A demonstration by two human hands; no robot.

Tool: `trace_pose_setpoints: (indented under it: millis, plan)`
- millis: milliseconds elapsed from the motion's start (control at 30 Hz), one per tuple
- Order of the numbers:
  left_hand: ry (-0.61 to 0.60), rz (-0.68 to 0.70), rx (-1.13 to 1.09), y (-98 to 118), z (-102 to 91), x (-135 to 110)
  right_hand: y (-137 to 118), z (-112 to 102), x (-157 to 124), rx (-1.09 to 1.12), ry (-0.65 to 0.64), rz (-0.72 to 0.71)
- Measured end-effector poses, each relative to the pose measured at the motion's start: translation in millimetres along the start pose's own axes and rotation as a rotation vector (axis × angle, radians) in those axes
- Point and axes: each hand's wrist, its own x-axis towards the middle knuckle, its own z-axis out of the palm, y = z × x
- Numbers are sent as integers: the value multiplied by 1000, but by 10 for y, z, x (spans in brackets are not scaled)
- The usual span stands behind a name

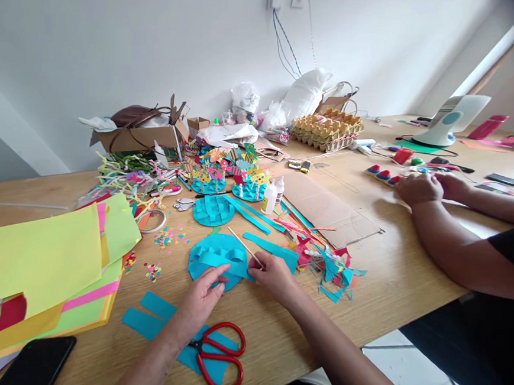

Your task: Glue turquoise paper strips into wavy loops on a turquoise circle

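A round blue paper disc [215,256] with woven wavy blue strips lies on the wooden table in front of me. My left hand [205,292] rests its fingertips on the disc's near edge, fingers pinched on a blue strip. My right hand [270,271] is closed on a thin wooden stick [245,247] that slants up and to the left over the disc. Loose blue paper strips [272,247] lie beside my right hand.
Red-handled scissors [218,352] lie on blue paper near the front edge. Coloured paper sheets [44,262] and a black phone [27,379] sit left. Finished blue discs [214,210], a glue bottle [268,196], cardboard [324,208] and clutter fill the back. Another person's hands [428,188] rest at right.
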Motion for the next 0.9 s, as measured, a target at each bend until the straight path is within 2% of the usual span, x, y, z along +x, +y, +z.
trace_pose_setpoints:
  millis: [100,267,600,900]
  plan:
    - [5,-32,-20,-10,7,-6,-45,37,13,7,13,5]
    - [-39,-55,26,91,41,24,-144,48,47,38,-6,2]
    - [-20,-95,-108,68,37,64,-105,-246,14,-59,116,1]
    - [-8,-177,-114,62,108,86,-75,-62,-18,-93,49,-1]
